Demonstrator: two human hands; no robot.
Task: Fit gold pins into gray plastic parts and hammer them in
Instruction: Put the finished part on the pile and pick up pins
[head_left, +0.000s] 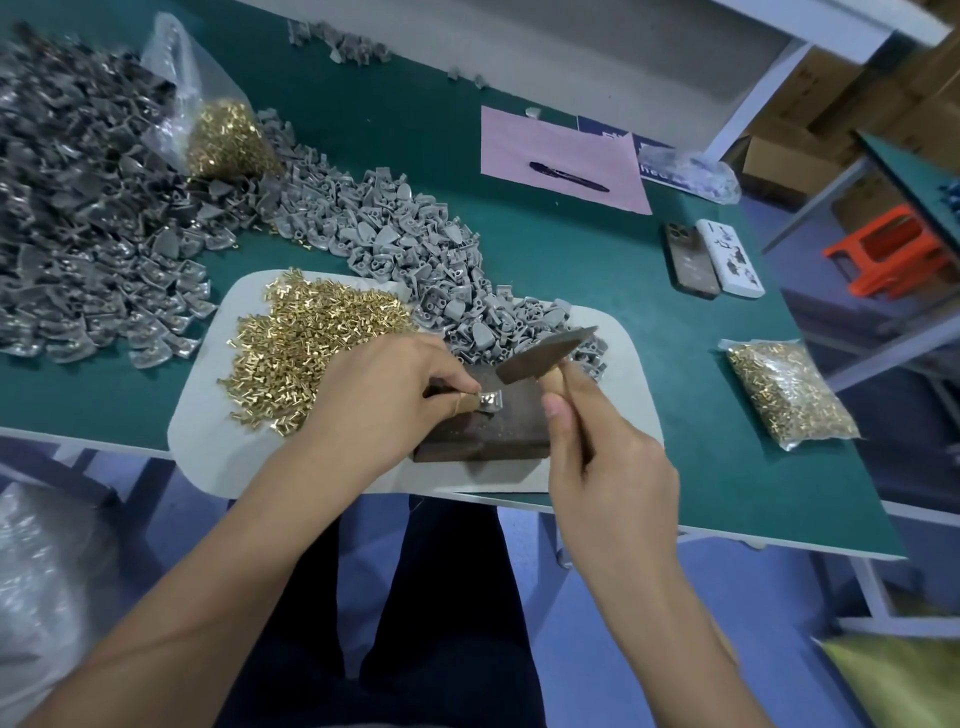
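My left hand (395, 395) pinches a gray plastic part (491, 402) and holds it flat on a dark metal block (498, 431). My right hand (608, 457) grips the wooden handle of a small hammer, whose dark head (545, 353) hovers just above and to the right of the part. A heap of loose gold pins (306, 343) lies on the white mat (208, 415) left of my left hand. Light gray parts (415, 249) are piled behind the block.
A big heap of darker gray parts (78, 223) fills the left of the green table (701, 415). Bags of gold pins lie at back left (228, 140) and at right (784, 395). Two phones (711, 260), pink paper (561, 156) with a pen lie at back right.
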